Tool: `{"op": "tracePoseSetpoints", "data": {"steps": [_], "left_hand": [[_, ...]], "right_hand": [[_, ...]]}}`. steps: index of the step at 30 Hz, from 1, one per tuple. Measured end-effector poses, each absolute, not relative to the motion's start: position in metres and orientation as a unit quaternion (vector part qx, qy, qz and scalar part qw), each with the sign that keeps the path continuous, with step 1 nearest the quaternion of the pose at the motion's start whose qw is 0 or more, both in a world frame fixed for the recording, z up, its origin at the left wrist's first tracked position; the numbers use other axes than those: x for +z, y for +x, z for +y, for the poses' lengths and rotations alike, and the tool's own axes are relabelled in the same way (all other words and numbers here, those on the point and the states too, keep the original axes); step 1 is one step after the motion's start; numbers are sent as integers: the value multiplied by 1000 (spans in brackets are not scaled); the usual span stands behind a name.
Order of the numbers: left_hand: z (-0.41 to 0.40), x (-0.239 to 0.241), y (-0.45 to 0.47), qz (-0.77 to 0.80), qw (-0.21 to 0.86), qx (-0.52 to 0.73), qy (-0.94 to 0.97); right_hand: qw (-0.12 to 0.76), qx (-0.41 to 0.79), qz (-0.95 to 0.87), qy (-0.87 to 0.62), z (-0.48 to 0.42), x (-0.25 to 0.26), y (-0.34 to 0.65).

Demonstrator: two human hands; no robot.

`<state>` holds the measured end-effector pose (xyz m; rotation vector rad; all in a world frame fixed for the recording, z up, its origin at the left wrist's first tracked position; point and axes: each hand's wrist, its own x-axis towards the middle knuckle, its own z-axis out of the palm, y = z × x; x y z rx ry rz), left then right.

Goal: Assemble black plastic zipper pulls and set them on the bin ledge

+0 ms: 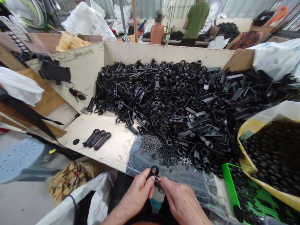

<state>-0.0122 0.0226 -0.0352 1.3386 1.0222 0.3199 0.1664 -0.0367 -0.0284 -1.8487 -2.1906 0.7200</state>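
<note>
My left hand (137,192) is closed around a black plastic part with a ring-shaped end (151,172), which sticks up past the thumb. Close beside it, my right hand (177,193) pinches a thin, light metal pin (157,177) against the same part. My fingers hide the lower portion of the part. Just beyond my hands, a pile of small metal pieces (151,144) and tiny black pieces (167,157) lies on a dark blue cloth (138,161). Some silvery pins (186,160) are scattered to their right.
Three black handle-like parts (100,139) lie side by side on the pale board (114,153). Behind is a big heap of black plastic parts (150,90). On the right stand a green basket (227,184) and a yellow-edged sack (243,153) of black pieces. Two people work farther back.
</note>
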Motion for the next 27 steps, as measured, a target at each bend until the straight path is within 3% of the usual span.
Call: {"op": "tracePoseSetpoints", "data": {"steps": [11,17,22,27], "left_hand": [[14,-44,-7,482,666,191,536],[12,-52,-3,485,684,230,494],[14,-55,-8,491,655,220,530],[11,-52,-8,512,555,239,610]], "right_hand": [[-82,260,-705,-655,-23,-4,152],[-124,240,-692,-669,-20,3,141],[-114,261,-670,-686,-19,5,135],[-22,287,-650,-703,-25,7,139]]}}
